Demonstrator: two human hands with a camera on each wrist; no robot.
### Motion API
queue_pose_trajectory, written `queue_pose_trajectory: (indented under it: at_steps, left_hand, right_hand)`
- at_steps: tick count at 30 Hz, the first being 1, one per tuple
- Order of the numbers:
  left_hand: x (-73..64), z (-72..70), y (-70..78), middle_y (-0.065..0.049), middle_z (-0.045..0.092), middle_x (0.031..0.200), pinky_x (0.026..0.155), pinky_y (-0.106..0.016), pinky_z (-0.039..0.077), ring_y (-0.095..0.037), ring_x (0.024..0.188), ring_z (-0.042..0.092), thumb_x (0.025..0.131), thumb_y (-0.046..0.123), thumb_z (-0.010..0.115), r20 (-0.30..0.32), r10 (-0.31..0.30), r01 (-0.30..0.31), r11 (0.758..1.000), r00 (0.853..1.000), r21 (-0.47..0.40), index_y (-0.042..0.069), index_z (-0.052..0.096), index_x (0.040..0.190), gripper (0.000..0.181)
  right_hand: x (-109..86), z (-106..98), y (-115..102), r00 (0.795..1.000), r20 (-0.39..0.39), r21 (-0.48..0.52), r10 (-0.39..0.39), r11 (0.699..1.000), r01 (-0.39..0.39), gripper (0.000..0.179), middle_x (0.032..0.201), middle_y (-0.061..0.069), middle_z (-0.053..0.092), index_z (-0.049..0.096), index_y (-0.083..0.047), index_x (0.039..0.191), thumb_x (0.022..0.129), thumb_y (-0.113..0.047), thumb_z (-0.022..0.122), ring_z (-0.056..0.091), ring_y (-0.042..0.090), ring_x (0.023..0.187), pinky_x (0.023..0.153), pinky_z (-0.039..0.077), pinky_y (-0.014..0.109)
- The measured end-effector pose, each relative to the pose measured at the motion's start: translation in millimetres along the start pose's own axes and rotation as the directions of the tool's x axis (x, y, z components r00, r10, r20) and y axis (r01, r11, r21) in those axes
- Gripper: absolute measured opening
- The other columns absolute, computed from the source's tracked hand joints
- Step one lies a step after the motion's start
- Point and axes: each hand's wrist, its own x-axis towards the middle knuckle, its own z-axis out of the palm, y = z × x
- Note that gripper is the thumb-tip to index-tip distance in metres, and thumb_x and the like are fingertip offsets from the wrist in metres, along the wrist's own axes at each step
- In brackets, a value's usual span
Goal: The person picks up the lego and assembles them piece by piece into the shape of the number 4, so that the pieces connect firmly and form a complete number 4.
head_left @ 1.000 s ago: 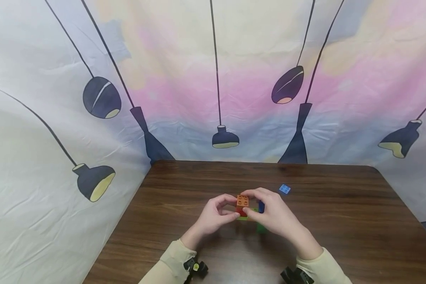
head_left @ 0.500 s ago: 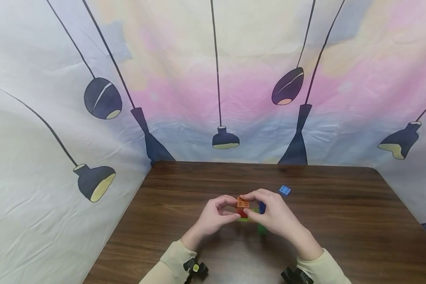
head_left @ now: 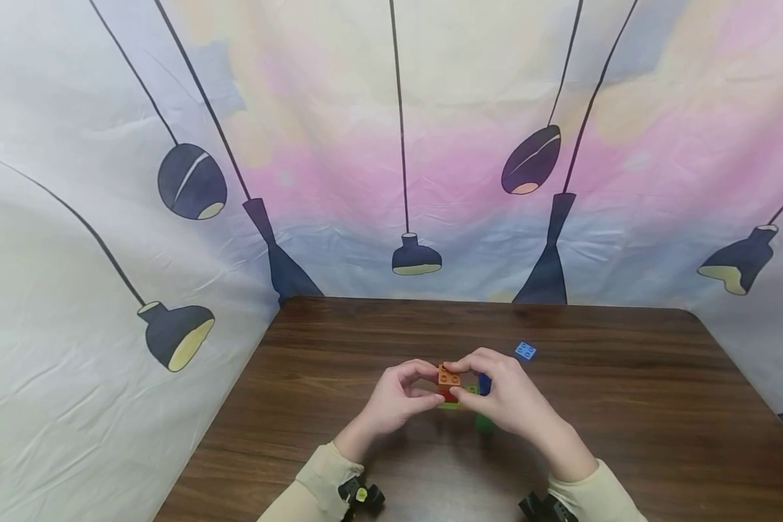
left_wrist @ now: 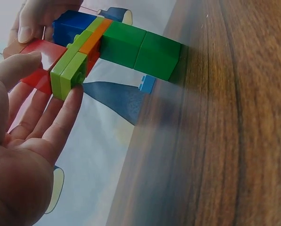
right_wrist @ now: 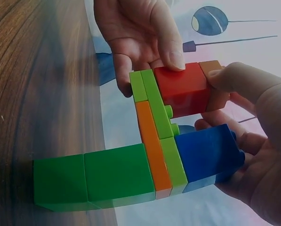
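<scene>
A built piece of toy bricks is held between both hands over the table. My left hand [head_left: 391, 395] pinches its red brick [right_wrist: 182, 92], thumb on one side, with other fingers under the lime plates [left_wrist: 67, 75]. My right hand [head_left: 505, 391] pinches the orange brick [right_wrist: 218, 99] sitting on the red one. Beside these, a dark blue brick [right_wrist: 208, 153] stands on the lime layer, near the right fingers. Below runs a thin orange plate [right_wrist: 152, 141], then two green bricks [right_wrist: 119, 172] in a column. Whether the lowest green brick touches the table, I cannot tell.
A light blue plate with studs [head_left: 525, 351] lies on the brown wooden table [head_left: 626, 391], beyond the right hand. Behind the table hangs a cloth [head_left: 470, 217] printed with lamps. Each wrist carries a small black camera [head_left: 362, 495].
The head view has shifted slightly. Both hands keep their hold on the bricks, and fewer studs of the orange brick show beside the right fingers.
</scene>
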Motion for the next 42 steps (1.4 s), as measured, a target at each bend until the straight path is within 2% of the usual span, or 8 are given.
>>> queue_pose_trajectory:
  at_steps: [6, 11, 15, 21, 26, 32, 37, 42]
  left_hand:
    - [-0.2, 0.8, -0.3, -0.015, 0.067, 0.127, 0.093, -0.042, 0.061, -0.024, 0.116, 0.07, 0.094, -0.004, 0.079, 0.006, 0.0, 0.0, 1.0, 1.0, -0.01, -0.002, 0.07, 0.125, 0.033]
    - [0.3, 0.2, -3.0, -0.015, 0.066, 0.128, 0.093, -0.042, 0.061, -0.027, 0.116, 0.071, 0.095, -0.003, 0.078, 0.006, 0.001, -0.001, 1.0, 1.0, -0.002, -0.002, 0.07, 0.126, 0.032]
    - [-0.4, -0.6, -5.0, -0.016, 0.067, 0.128, 0.093, -0.041, 0.061, -0.032, 0.117, 0.07, 0.096, -0.002, 0.078, 0.002, -0.003, 0.003, 1.0, 1.0, 0.001, -0.003, 0.07, 0.127, 0.032]
    - [-1.0, -0.3, -4.7, -0.015, 0.067, 0.129, 0.094, -0.041, 0.061, -0.038, 0.118, 0.069, 0.096, -0.003, 0.078, -0.013, -0.031, 0.031, 0.999, 0.999, -0.01, -0.003, 0.069, 0.128, 0.034]
    - [-0.5, 0.9, -2.4, -0.015, 0.067, 0.129, 0.094, -0.042, 0.061, -0.037, 0.119, 0.069, 0.094, -0.002, 0.08, -0.017, -0.058, 0.058, 0.998, 0.998, -0.016, -0.003, 0.068, 0.128, 0.036]
    - [0.0, 1.4, -1.8, -0.016, 0.067, 0.129, 0.092, -0.04, 0.062, -0.044, 0.115, 0.07, 0.095, -0.001, 0.079, -0.015, -0.057, 0.056, 0.998, 0.998, -0.01, -0.004, 0.067, 0.128, 0.036]
    - [-0.3, 1.5, -2.8, -0.017, 0.067, 0.129, 0.091, -0.04, 0.062, -0.049, 0.114, 0.069, 0.095, -0.003, 0.079, -0.016, -0.06, 0.059, 0.998, 0.998, -0.013, -0.005, 0.067, 0.128, 0.035]
    - [-0.6, 3.4, -2.1, -0.017, 0.066, 0.128, 0.091, -0.039, 0.062, -0.047, 0.113, 0.069, 0.094, -0.005, 0.079, -0.031, -0.066, 0.065, 0.998, 0.997, -0.014, -0.007, 0.067, 0.127, 0.035]
  right_hand:
    - [-1.0, -0.2, 1.7, 1.0, -0.007, -0.001, -0.015, 1.0, 0.015, 0.034, 0.105, -0.015, 0.072, 0.081, -0.022, 0.116, 0.085, -0.013, 0.093, 0.068, 0.006, 0.095, 0.084, 0.062, 0.033]
    - [-0.5, -0.1, 3.2, 1.0, 0.004, 0.01, -0.008, 1.0, 0.008, 0.033, 0.106, -0.015, 0.071, 0.081, -0.023, 0.117, 0.087, -0.015, 0.092, 0.069, 0.007, 0.097, 0.086, 0.063, 0.036]
    - [0.4, -1.8, 3.1, 0.999, 0.043, 0.025, 0.007, 1.0, -0.008, 0.035, 0.112, -0.013, 0.073, 0.079, -0.022, 0.123, 0.09, -0.017, 0.09, 0.072, 0.014, 0.102, 0.089, 0.062, 0.041]
    - [-1.3, -16.2, 5.0, 0.989, 0.129, 0.041, 0.069, 0.996, -0.075, 0.045, 0.129, -0.01, 0.072, 0.072, -0.025, 0.137, 0.094, -0.026, 0.086, 0.069, 0.015, 0.118, 0.098, 0.059, 0.046]
    - [-3.7, -35.9, 19.5, 0.984, 0.077, 0.081, 0.161, 0.983, -0.168, 0.044, 0.137, -0.002, 0.07, 0.07, -0.023, 0.14, 0.099, -0.035, 0.08, 0.071, 0.02, 0.118, 0.098, 0.059, 0.051]
    - [-7.8, -52.7, 56.0, 0.945, -0.005, 0.048, 0.327, 0.944, -0.327, 0.044, 0.134, 0.005, 0.072, 0.068, -0.018, 0.142, 0.103, -0.038, 0.074, 0.071, 0.025, 0.114, 0.095, 0.059, 0.051]
    - [-15.1, -59.6, 90.0, 0.903, -0.04, 0.019, 0.429, 0.903, -0.428, 0.048, 0.136, 0.019, 0.07, 0.064, -0.01, 0.146, 0.105, -0.033, 0.073, 0.068, 0.04, 0.122, 0.099, 0.056, 0.059]
    - [-25.6, -59.6, 115.0, 0.846, -0.052, -0.03, 0.53, 0.846, -0.532, 0.056, 0.144, 0.029, 0.061, 0.056, -0.002, 0.151, 0.104, -0.027, 0.072, 0.062, 0.048, 0.128, 0.102, 0.051, 0.064]
